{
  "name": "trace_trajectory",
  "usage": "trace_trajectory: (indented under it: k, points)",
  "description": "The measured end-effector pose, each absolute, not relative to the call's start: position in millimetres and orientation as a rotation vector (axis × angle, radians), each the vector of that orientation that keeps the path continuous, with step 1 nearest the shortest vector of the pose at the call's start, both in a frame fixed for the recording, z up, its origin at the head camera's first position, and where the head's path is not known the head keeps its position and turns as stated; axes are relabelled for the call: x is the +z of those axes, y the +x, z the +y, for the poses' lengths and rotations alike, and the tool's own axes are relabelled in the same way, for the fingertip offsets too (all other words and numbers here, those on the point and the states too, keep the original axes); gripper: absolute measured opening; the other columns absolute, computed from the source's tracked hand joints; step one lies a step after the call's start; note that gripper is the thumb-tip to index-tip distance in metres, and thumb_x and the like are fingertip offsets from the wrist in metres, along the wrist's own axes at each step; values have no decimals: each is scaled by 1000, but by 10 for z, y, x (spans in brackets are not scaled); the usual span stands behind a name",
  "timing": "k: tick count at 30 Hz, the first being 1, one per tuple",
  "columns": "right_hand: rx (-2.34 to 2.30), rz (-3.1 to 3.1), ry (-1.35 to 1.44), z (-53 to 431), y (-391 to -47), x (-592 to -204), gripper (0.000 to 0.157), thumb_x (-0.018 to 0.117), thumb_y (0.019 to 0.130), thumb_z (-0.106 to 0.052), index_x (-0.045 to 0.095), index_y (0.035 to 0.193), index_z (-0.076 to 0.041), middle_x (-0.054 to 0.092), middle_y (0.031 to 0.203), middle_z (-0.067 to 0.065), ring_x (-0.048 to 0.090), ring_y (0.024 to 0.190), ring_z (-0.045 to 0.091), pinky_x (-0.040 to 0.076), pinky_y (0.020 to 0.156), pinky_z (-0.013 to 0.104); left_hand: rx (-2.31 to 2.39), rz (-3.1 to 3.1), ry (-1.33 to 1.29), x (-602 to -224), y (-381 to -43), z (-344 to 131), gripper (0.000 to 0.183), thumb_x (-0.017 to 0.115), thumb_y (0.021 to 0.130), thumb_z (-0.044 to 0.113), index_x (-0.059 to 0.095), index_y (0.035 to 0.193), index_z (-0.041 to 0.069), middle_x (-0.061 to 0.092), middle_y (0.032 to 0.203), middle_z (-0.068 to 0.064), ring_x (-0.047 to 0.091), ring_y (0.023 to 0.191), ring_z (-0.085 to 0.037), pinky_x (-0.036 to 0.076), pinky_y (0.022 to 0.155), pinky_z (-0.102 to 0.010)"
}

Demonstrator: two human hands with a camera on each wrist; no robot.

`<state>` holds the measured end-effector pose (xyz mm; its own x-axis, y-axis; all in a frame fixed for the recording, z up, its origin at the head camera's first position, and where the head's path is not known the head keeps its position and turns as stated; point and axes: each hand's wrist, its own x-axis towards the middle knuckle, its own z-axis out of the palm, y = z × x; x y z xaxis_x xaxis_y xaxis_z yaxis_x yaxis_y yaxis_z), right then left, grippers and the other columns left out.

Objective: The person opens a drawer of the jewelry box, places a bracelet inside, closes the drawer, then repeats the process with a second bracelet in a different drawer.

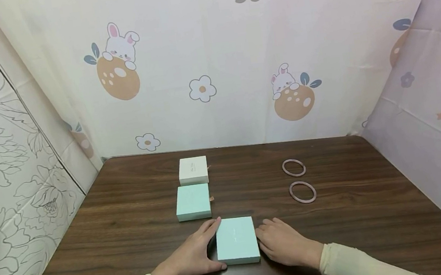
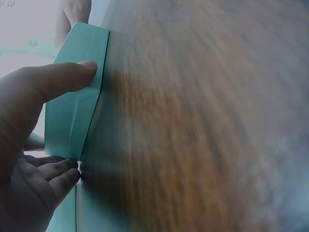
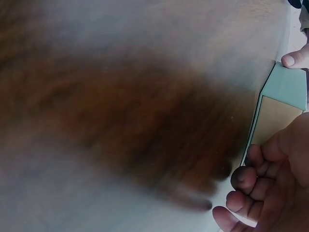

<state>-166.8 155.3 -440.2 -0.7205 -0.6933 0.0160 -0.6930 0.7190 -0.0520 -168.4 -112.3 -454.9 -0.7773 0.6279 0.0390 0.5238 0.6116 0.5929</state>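
A mint green drawer box [image 1: 236, 240] lies flat on the table between my hands. My left hand [image 1: 195, 253] grips its left side, thumb at the near corner and fingertips at the far one. In the left wrist view the thumb lies on the box's near wall [image 2: 77, 111]. At the right side, my right hand [image 1: 284, 243] has its fingers curled and pinches at the beige drawer end [image 3: 275, 121]; its fingers cover the pull tab there. The drawer end sits level with the sleeve's edge.
Behind the held box stand a second mint green box [image 1: 193, 202] with a small tab on its right side and a white box [image 1: 193, 170]. Two pale pink rings, a farther ring [image 1: 304, 169] and a nearer ring [image 1: 314, 192], lie to the right on the brown wooden table [image 1: 378, 210].
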Motion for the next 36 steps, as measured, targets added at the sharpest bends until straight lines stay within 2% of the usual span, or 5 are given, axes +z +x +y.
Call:
trace_trajectory:
  k: [8, 21, 28, 33, 36]
  points:
    - [-96, 2906, -1177, 1537, -1666, -4409, 18, 49, 96, -16, 66, 94, -11, 61, 81, -2, 49, 77, 13, 42, 69, 36, 894, 2657, 971, -4554, -1685, -1121, 103, 80, 75, 41, 21, 152, 5, 34, 146, -10, 46, 122, -26, 43, 94, -40]
    - [-209, 2877, -1137, 1545, -1646, -4365, 18, 49, 96, -14, 67, 98, -12, 65, 88, -3, 51, 81, 13, 40, 71, 38, 890, 2670, 963, -4541, -1673, -1108, 103, 80, 75, 40, 21, 152, 5, 33, 147, -10, 46, 123, -28, 43, 95, -41]
    - [-324, 2800, -1060, 1562, -1633, -4317, 23, 46, 98, -14, 68, 106, -12, 66, 98, -4, 54, 90, 14, 40, 85, 52, 902, 2659, 949, -4549, -1669, -1102, 103, 80, 75, 40, 21, 152, 5, 32, 148, -11, 44, 125, -28, 42, 95, -42]
    - [-407, 2759, -1029, 1575, -1632, -4283, 25, 44, 101, -17, 69, 104, -16, 64, 91, -11, 52, 85, 11, 39, 78, 43, 928, 2643, 931, -4552, -1664, -1086, 103, 80, 74, 39, 22, 152, 5, 31, 149, -11, 42, 127, -28, 41, 97, -43]
    - [-440, 2747, -1014, 1581, -1634, -4266, 27, 42, 102, -19, 69, 99, -19, 58, 79, -16, 48, 80, 8, 35, 72, 36, 932, 2645, 924, -4546, -1660, -1076, 104, 81, 74, 39, 22, 151, 4, 31, 149, -12, 41, 128, -28, 40, 98, -44]
